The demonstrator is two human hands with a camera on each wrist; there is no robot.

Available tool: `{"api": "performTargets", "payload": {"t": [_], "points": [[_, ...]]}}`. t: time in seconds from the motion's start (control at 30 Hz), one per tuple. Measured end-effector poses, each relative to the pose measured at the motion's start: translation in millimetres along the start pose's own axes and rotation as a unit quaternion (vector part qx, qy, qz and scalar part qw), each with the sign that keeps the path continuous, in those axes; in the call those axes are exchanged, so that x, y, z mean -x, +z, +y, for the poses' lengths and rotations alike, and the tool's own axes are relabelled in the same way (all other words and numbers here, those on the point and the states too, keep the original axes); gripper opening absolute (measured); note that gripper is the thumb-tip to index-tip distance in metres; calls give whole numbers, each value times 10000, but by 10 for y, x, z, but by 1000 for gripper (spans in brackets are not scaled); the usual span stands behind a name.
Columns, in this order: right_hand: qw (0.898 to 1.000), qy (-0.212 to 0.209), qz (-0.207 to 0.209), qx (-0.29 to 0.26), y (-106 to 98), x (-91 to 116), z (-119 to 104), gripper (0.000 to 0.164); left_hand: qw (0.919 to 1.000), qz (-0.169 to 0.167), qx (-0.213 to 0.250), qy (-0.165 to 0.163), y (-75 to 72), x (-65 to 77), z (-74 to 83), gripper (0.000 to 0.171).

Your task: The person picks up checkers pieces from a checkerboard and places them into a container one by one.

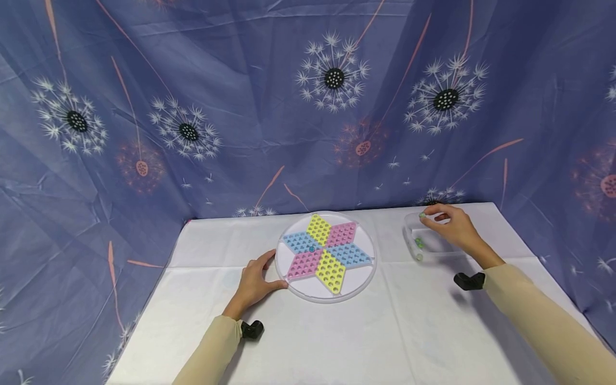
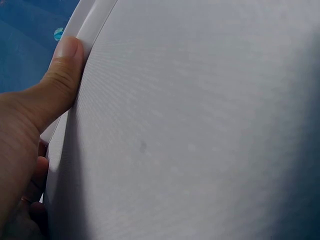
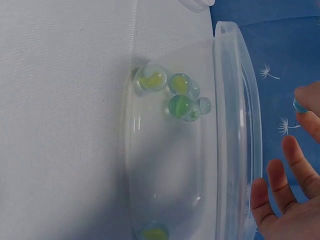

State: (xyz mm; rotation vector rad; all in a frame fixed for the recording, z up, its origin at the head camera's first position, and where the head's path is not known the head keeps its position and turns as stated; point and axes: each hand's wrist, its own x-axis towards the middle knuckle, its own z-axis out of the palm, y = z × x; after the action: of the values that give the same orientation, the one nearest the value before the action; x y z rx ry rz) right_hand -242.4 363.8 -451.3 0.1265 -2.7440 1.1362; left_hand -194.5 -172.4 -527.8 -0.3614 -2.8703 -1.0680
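Note:
A round white Chinese checkers board with a pink, yellow and blue star of holes lies on the table. My left hand rests at its left rim, thumb and fingers spread apart along the edge. One blue marble sits in a hole of the left blue point. Over the clear plastic box at the right, my right hand pinches a marble between thumb and index finger. In the right wrist view, its other fingers are extended. Several green and yellow marbles lie inside the box.
A white cloth covers the table. Behind it hangs a blue curtain with dandelion prints, meeting the table's back edge close behind the board and the box. Black wrist cameras sit at both sleeves.

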Motion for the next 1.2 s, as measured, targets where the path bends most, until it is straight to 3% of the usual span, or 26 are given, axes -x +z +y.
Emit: {"api": "performTargets", "payload": {"t": [0.3,0.8,1.2], "points": [[9995,265,-127,-77,63,-27,24,40,10000,-37,-24,26,0,-4,-18,101],[9961,520,-714,69,170,-53,87,37,9999,-142,31,-69,-11,-9,-16,102],[9952,512,-821,131,161,-45,69,38,9999,-96,51,-84,-8,-6,-22,102]]}}
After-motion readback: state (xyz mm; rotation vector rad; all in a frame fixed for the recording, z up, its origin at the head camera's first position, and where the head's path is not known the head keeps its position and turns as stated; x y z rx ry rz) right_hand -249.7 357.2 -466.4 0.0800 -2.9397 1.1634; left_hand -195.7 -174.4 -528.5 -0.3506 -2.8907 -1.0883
